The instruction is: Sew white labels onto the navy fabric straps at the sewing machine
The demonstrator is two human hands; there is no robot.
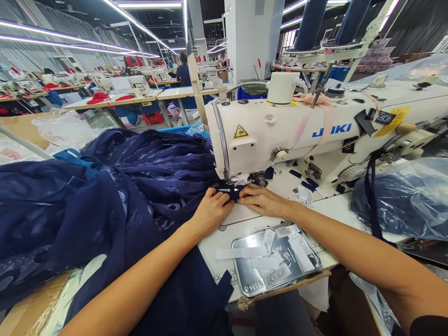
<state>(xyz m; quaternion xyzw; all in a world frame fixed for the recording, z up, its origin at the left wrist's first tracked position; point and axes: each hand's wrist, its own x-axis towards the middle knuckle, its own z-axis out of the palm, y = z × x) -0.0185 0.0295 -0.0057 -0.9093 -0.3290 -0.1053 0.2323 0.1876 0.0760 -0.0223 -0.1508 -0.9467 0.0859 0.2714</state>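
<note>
At the sewing machine (pixel 259 126), my left hand (pixel 212 211) is closed with its fingers bent on a piece of navy fabric (pixel 224 190) just in front of the presser foot. Opposite it, my right hand (pixel 265 200) pinches the right side of the same piece, fingers pressed together. A small white label-like patch shows on the fabric between the fingertips. Joined folds of navy garments (pixel 150 177), with lace-like trim, spread left of the machine and hang over the table edge. The needle tip is too small to make out.
A metal tray (pixel 241 279) with white printed labels (pixel 276 275) lies near the front edge. Dark fabric scraps (pixel 308 184) are strewn under the machine arm. A clear plastic bag (pixel 406 196) of navy items stands at right. Thread cones (pixel 311 23) rise behind.
</note>
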